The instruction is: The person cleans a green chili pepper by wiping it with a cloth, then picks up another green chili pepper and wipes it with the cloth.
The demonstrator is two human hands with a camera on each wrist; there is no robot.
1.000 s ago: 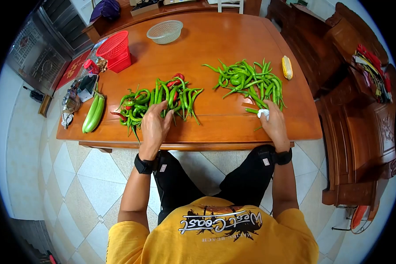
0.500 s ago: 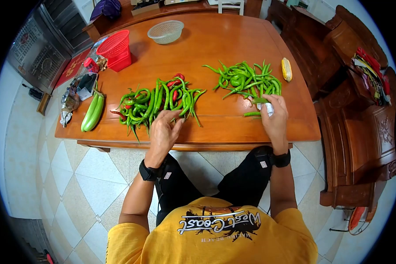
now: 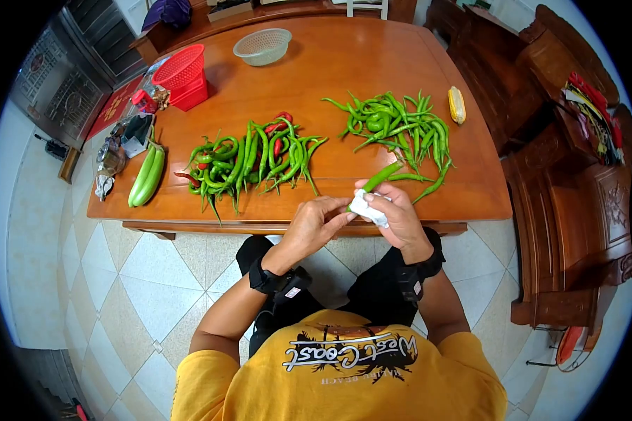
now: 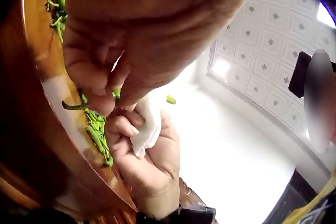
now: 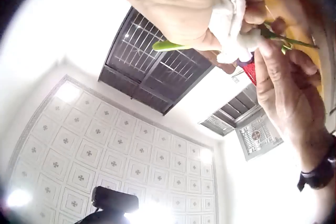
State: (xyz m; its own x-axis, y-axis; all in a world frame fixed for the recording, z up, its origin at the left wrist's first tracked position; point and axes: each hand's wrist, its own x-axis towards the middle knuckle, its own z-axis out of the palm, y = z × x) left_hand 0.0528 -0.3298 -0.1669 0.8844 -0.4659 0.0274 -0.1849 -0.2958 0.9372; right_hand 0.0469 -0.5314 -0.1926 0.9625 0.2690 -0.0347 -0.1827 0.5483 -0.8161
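Observation:
In front of the body, near the table's front edge, both hands meet at one green chili pepper (image 3: 383, 177). My right hand (image 3: 404, 223) holds it wrapped in a folded white cloth (image 3: 369, 209); the pepper's tip points away toward the right pile. My left hand (image 3: 305, 228) pinches the other end, and in the left wrist view the thin curved stem (image 4: 74, 106) sticks out past its fingertips. The right wrist view shows the cloth (image 5: 228, 22) bunched in the right hand's fingers, against the left fingertips. Most of the pepper's middle is hidden by cloth and fingers.
A mixed pile of green and red chilies (image 3: 249, 158) lies at left, a green chili pile (image 3: 393, 123) at right, with loose chilies (image 3: 435, 184) before it. Corn (image 3: 457, 105), pale green eggplants (image 3: 147, 179), red baskets (image 3: 182, 74) and a colander (image 3: 263, 48) stand around.
My left hand has left the left pile and moved right to the pepper. My right hand, with cloth and pepper, has drawn back and left from the right pile, so the hands now meet.

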